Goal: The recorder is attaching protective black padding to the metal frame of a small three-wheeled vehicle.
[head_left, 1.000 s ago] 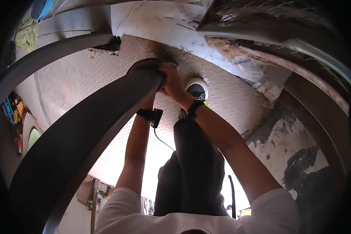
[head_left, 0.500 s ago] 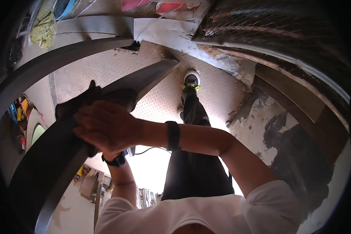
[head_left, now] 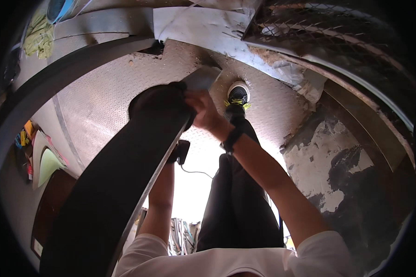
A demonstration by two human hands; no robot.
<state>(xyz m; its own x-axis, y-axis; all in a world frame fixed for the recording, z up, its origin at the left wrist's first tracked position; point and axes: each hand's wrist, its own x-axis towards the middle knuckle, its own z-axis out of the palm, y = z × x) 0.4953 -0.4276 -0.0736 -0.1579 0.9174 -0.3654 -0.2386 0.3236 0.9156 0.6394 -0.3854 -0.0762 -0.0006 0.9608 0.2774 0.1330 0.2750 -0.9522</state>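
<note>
A long, dark, flat-sided beam [head_left: 120, 166] rises from the lower left toward the middle, its far end near a dark rounded mass [head_left: 157, 104]. Whether that mass belongs to the beam, I cannot make out. My right hand [head_left: 205, 111] has its fingers bent against the right side of this far end, slightly blurred, with a black band on the wrist. My left hand is hidden behind the beam; only its forearm and a small black device [head_left: 182, 151] with a cable at the wrist show. Beyond the far end, a grey blade-like piece [head_left: 203, 77] lies over the floor.
Patterned metal plate floor [head_left: 106, 87] lies ahead, with my shoe [head_left: 238, 94] on it. A dark curved bar [head_left: 69, 69] arches across the left. Wire mesh [head_left: 319, 34] stands far right, above a peeling painted surface [head_left: 328, 161]. A greenish cloth bundle [head_left: 39, 37] hangs far left.
The beam's far end has swung right and away from me. My right hand has moved from lying across the dark mass on the left to its right side.
</note>
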